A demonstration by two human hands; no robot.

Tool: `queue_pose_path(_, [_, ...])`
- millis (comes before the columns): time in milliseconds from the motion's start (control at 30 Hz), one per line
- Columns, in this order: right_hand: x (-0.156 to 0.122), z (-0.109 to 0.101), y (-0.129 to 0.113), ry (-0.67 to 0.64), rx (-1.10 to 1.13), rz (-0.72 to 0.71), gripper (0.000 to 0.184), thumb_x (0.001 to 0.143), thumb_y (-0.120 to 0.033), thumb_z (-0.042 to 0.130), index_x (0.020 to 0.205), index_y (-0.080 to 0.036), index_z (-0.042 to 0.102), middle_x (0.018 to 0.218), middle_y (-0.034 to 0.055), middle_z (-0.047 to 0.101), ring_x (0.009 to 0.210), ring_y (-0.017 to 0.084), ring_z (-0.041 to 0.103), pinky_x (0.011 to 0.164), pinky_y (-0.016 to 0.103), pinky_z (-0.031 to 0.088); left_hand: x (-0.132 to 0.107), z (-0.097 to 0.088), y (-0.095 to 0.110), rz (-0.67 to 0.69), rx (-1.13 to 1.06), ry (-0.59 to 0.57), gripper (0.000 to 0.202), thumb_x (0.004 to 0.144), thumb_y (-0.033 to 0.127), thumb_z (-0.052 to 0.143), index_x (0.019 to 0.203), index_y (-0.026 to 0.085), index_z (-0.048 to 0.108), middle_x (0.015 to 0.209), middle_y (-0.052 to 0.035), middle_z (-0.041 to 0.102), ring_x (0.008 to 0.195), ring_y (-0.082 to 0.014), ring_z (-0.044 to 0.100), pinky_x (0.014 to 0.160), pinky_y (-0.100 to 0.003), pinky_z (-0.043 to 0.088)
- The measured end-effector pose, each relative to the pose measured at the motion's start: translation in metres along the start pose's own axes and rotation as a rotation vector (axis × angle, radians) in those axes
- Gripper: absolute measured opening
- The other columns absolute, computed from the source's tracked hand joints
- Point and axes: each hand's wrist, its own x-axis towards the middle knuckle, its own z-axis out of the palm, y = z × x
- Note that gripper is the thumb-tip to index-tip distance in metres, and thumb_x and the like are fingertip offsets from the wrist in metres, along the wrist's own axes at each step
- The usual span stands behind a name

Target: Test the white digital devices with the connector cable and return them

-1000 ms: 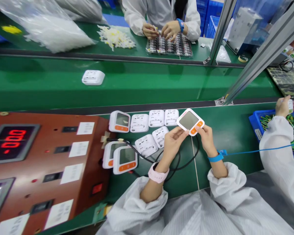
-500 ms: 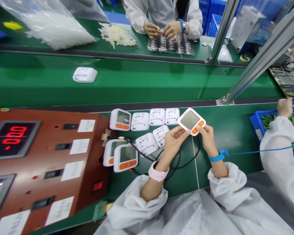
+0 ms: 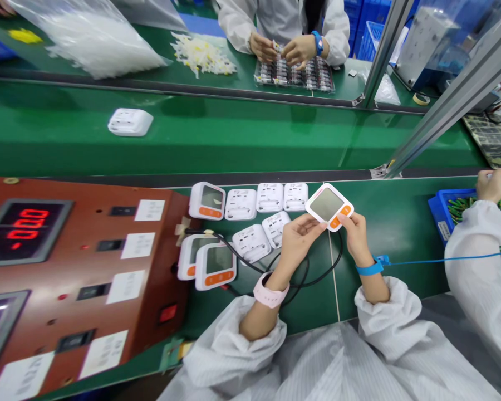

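Note:
Between my two hands is a white monitor [image 3: 327,204] with a grey screen and orange buttons, tilted with its screen toward me. My left hand [image 3: 299,239] pinches its lower left edge. At its lower right, my right hand [image 3: 354,234] grips the corner, thumb by the orange buttons. Left of my hands lie several similar white units [image 3: 250,243], backs up. Two screen-up monitors [image 3: 216,266] overlap beside the brown box, and another monitor [image 3: 207,201] stands behind them. A black cable [image 3: 321,283] loops under my left wrist.
A brown test box [image 3: 150,289] with red digit displays fills the left. One white unit [image 3: 130,122] sits on the green belt [image 3: 234,128]. A metal post [image 3: 442,94] rises at right, near a blue bin [image 3: 438,214] and a co-worker's arm [image 3: 476,239]. Another person works across the belt.
The lone white unit on the belt has shifted left. My hands hold the monitor almost as before; the whole view has shifted slightly.

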Motion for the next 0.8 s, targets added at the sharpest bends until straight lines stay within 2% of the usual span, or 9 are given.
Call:
queue_pose_path(400, [-0.001,0.000,0.001,-0.011,-0.047,-0.003,0.033,0.073,-0.048,0.066,0.076,-0.015,0.070,0.067,0.0018,0.063,0.068,0.015,0.058,0.070,0.028,0.051,0.000,0.000,0.000,-0.009,0.004,-0.015,0.038,0.066,0.041,0.079,0.089,0.012,0.070,0.092,-0.0093,0.072,0.087,-0.0215,0.069,0.088,-0.036,0.056])
queue_pose_path(467, [-0.001,0.001,-0.002,-0.007,-0.136,-0.069,0.032,0.077,-0.047,0.063,0.079,-0.016,0.070,0.072,0.0029,0.064,0.072,0.016,0.059,0.072,0.028,0.051,0.001,0.000,-0.002,-0.011,-0.019,-0.008,0.038,0.070,0.041,0.077,0.094,0.012,0.069,0.098,-0.0100,0.071,0.093,-0.0213,0.068,0.092,-0.035,0.054])
queue_pose_path(567, [-0.003,0.005,-0.008,-0.015,-0.388,-0.312,0.025,0.077,-0.037,0.068,0.091,-0.018,0.071,0.093,0.0062,0.065,0.088,0.018,0.060,0.083,0.030,0.050,0.003,-0.002,-0.009,-0.003,-0.139,-0.033,0.050,0.073,0.044,0.074,0.112,0.016,0.062,0.117,-0.0114,0.065,0.109,-0.0217,0.062,0.099,-0.034,0.049])
queue_pose_path(667, [-0.006,0.008,-0.007,-0.177,-0.566,-0.496,0.033,0.078,-0.025,0.066,0.111,-0.023,0.068,0.115,0.0081,0.060,0.108,0.019,0.057,0.095,0.032,0.047,0.006,-0.006,-0.016,0.059,-0.154,-0.014,0.060,0.072,0.044,0.075,0.123,0.020,0.053,0.130,-0.0120,0.056,0.119,-0.0223,0.056,0.106,-0.036,0.043])
queue_pose_path(733, [-0.008,0.010,-0.001,-0.326,-0.587,-0.502,0.043,0.084,-0.017,0.055,0.126,-0.024,0.061,0.123,0.0083,0.057,0.116,0.018,0.054,0.100,0.032,0.046,0.008,-0.008,-0.018,0.098,-0.058,0.063,0.056,0.074,0.041,0.073,0.121,0.018,0.054,0.131,-0.0124,0.055,0.122,-0.0222,0.053,0.110,-0.037,0.038])
queue_pose_path(800, [-0.008,0.010,0.007,-0.381,-0.600,-0.463,0.049,0.088,-0.014,0.046,0.136,-0.022,0.052,0.124,0.0092,0.058,0.116,0.016,0.056,0.098,0.031,0.047,0.007,-0.007,-0.016,0.104,0.056,0.099,0.052,0.074,0.038,0.072,0.119,0.015,0.056,0.128,-0.0132,0.056,0.121,-0.0224,0.053,0.109,-0.036,0.039])
